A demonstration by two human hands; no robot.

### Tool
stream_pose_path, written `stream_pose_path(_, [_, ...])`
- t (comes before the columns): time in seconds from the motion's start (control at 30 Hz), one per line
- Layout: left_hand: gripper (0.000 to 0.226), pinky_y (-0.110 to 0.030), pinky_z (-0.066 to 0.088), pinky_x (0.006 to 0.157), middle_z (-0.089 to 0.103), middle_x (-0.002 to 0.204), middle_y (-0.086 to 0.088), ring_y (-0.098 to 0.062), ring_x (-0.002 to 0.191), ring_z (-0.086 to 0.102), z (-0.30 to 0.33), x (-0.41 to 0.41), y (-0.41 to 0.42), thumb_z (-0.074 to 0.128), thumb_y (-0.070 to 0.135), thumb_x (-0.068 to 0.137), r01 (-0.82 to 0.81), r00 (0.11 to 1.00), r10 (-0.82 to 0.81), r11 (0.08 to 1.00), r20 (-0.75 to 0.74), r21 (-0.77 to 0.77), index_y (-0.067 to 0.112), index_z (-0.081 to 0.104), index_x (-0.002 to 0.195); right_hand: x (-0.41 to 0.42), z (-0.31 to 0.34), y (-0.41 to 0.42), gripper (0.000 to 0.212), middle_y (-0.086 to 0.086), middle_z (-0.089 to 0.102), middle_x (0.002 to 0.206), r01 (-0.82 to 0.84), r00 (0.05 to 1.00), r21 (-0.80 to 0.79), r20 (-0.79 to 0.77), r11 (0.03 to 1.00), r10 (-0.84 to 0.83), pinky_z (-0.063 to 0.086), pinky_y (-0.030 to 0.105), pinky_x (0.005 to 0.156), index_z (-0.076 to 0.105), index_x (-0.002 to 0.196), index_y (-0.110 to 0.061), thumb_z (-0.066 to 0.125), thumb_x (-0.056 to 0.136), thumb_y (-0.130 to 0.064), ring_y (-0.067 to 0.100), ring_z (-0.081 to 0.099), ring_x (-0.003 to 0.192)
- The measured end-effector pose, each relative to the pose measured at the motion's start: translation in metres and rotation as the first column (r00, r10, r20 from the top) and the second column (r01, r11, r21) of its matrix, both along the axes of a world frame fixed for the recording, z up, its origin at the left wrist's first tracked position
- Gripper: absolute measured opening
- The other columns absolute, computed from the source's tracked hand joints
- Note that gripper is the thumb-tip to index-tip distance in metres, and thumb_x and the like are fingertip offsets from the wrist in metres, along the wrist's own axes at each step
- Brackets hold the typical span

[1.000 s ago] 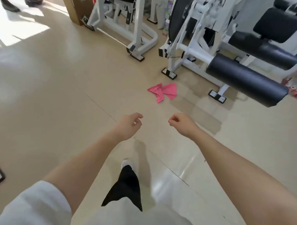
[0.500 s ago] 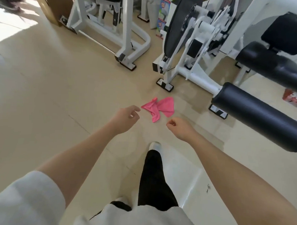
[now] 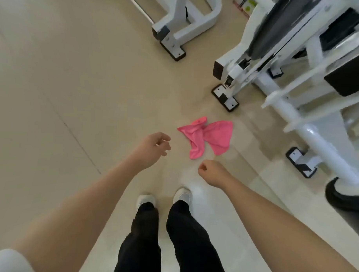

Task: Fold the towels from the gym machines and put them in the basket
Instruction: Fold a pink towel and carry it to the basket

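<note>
A crumpled pink towel [image 3: 207, 136] lies on the beige floor just ahead of my feet, near the foot of a white gym machine. My left hand [image 3: 153, 148] hovers a little to the left of the towel with fingers loosely curled, holding nothing. My right hand [image 3: 211, 173] hangs just below the towel's near edge, fingers curled in, also holding nothing. Neither hand touches the towel. No basket is in view.
A white gym machine [image 3: 299, 64] with black pads fills the right side, and its feet [image 3: 225, 97] stand close behind the towel. Another white frame [image 3: 178, 28] stands at the top centre. Open beige floor [image 3: 54, 90] lies to the left. My white shoes [image 3: 164, 198] stand below my hands.
I have walked up to the pink towel, which now lies right in front of my feet. Both hands have come lower and closer to it. My left fingers have loosened slightly.
</note>
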State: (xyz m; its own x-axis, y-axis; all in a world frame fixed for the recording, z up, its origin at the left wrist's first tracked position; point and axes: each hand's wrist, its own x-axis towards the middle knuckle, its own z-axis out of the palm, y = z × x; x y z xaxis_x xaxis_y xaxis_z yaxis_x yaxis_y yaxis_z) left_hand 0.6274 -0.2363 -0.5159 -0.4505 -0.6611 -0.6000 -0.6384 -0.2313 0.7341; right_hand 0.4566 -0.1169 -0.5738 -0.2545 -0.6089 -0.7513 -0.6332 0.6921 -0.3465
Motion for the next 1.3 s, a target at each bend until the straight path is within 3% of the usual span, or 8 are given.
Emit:
stream_pose_path(0.2, [0.027, -0.007, 0.041, 0.052, 0.059, 0.098, -0.008, -0.009, 0.068, 0.054, -0.199, -0.022, -0.035, 0.042, 0.006, 0.094, -0.009, 0.998, 0.006, 0.998, 0.063, 0.055, 0.003, 0.053, 0.118, -0.031, -0.214, -0.029, 0.022, 0.024, 0.061, 0.108, 0.116, 0.989, 0.041, -0.094, 0.992, -0.112, 0.043, 0.035, 0.077, 0.064, 0.093, -0.003, 0.046, 0.089, -0.016, 0.037, 0.057, 0.1])
stream_pose_path(0.33, [0.028, -0.02, 0.036, 0.073, 0.053, 0.101, -0.002, -0.016, 0.087, 0.052, -0.31, -0.041, -0.049, 0.044, 0.008, 0.094, 0.079, 0.993, -0.078, 0.997, 0.09, -0.013, 0.003, 0.054, 0.119, -0.058, -0.343, -0.033, 0.036, 0.018, 0.051, 0.132, 0.4, 0.916, 0.105, -0.017, 0.91, -0.401, 0.041, 0.042, 0.1, 0.062, 0.116, -0.017, 0.049, 0.087, -0.034, 0.035, 0.044, 0.124])
stream_pose_path(0.43, [0.028, -0.023, 0.037, 0.078, 0.053, 0.096, 0.003, -0.018, 0.094, 0.052, -0.361, -0.047, -0.058, 0.045, 0.012, 0.094, 0.148, 0.982, -0.141, 0.988, 0.126, -0.047, 0.009, 0.057, 0.118, -0.069, -0.395, -0.038, 0.039, 0.015, 0.037, 0.144, 0.472, 0.881, 0.135, -0.062, 0.871, -0.469, 0.031, 0.042, 0.109, 0.053, 0.13, -0.014, 0.042, 0.094, -0.024, 0.031, 0.029, 0.137])
stream_pose_path(0.6, [0.021, -0.017, 0.039, 0.059, 0.056, 0.088, 0.003, -0.017, 0.084, 0.057, -0.378, -0.051, -0.079, 0.046, 0.014, 0.094, 0.164, 0.978, -0.157, 0.986, 0.139, -0.034, 0.013, 0.058, 0.112, -0.075, -0.414, -0.052, 0.034, 0.017, 0.054, 0.107, 0.686, 0.726, 0.071, 0.0, 0.724, -0.688, 0.038, 0.03, 0.076, 0.052, 0.122, 0.006, 0.043, 0.094, -0.011, 0.029, 0.051, 0.097])
stream_pose_path(0.93, [0.026, -0.002, 0.037, 0.051, 0.055, 0.101, -0.006, -0.011, 0.068, 0.053, -0.122, -0.07, -0.064, 0.045, 0.005, 0.095, 0.163, 0.985, -0.165, 0.986, -0.056, -0.032, 0.0, 0.055, 0.118, -0.062, -0.102, -0.087, 0.031, 0.004, 0.056, 0.082, 0.908, 0.396, -0.132, 0.583, 0.399, -0.709, 0.048, 0.022, 0.067, 0.057, 0.08, -0.013, 0.045, 0.087, 0.015, 0.013, 0.052, 0.071])
stream_pose_path(1.03, [0.027, -0.001, 0.038, 0.053, 0.056, 0.103, -0.006, -0.015, 0.072, 0.054, -0.019, -0.078, -0.056, 0.044, 0.004, 0.095, 0.253, 0.961, -0.259, 0.965, -0.101, -0.07, 0.001, 0.055, 0.119, -0.05, 0.003, -0.074, 0.039, 0.006, 0.053, 0.083, 0.869, 0.464, -0.144, 0.571, 0.473, -0.677, 0.05, 0.024, 0.058, 0.053, 0.08, -0.017, 0.04, 0.084, 0.019, 0.016, 0.051, 0.072])
stream_pose_path(1.1, [0.027, -0.009, 0.042, 0.061, 0.057, 0.105, -0.007, -0.016, 0.074, 0.056, 0.049, -0.084, -0.051, 0.044, 0.006, 0.095, 0.317, 0.938, -0.326, 0.944, -0.116, -0.089, 0.003, 0.055, 0.12, -0.043, 0.073, -0.064, 0.038, 0.006, 0.055, 0.085, 0.847, 0.497, -0.157, 0.57, 0.507, -0.654, 0.046, 0.031, 0.07, 0.056, 0.08, -0.017, 0.042, 0.081, 0.018, 0.019, 0.051, 0.077])
stream_pose_path(1.3, [0.037, -0.027, 0.049, 0.078, 0.056, 0.114, -0.002, -0.017, 0.09, 0.056, 0.196, -0.097, -0.001, 0.057, 0.019, 0.09, 0.453, 0.862, -0.483, 0.871, -0.154, -0.19, 0.015, 0.05, 0.127, -0.032, 0.244, -0.025, 0.03, 0.012, 0.063, 0.09, 0.919, 0.348, -0.132, 0.714, 0.372, -0.607, 0.055, 0.024, 0.07, 0.059, 0.108, 0.003, 0.043, 0.086, 0.015, 0.019, 0.062, 0.075])
